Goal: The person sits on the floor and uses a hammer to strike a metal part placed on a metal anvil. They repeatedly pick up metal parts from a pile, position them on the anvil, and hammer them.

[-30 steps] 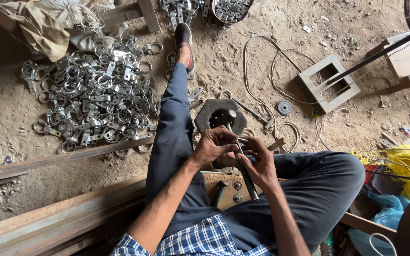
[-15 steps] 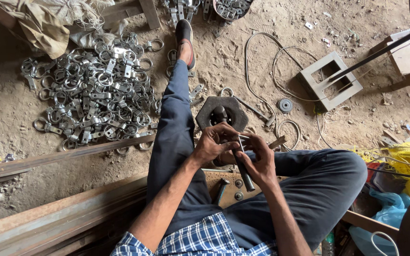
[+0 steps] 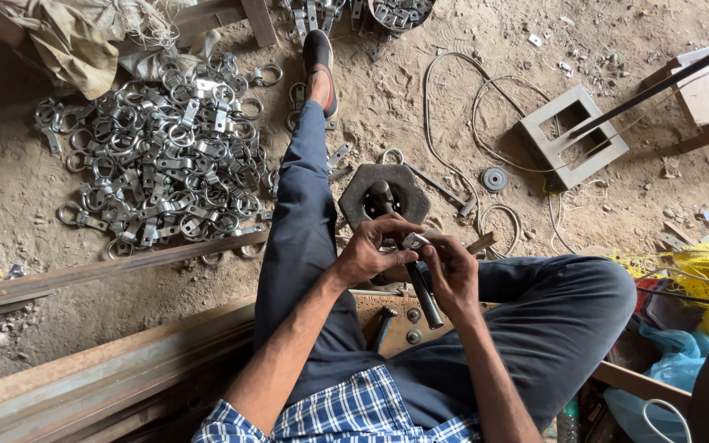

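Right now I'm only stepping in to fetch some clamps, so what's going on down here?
A person sits on the sandy floor, one leg stretched out. The left hand and right hand meet over the lap, both gripping a small metal piece; the right also holds a dark rod-like tool. Just ahead sits a dark octagonal block. A big pile of metal ring clamps lies to the left.

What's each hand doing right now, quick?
Left hand: closed on a small metal piece.
Right hand: closed around a dark rod-like tool, fingertips at the same piece.
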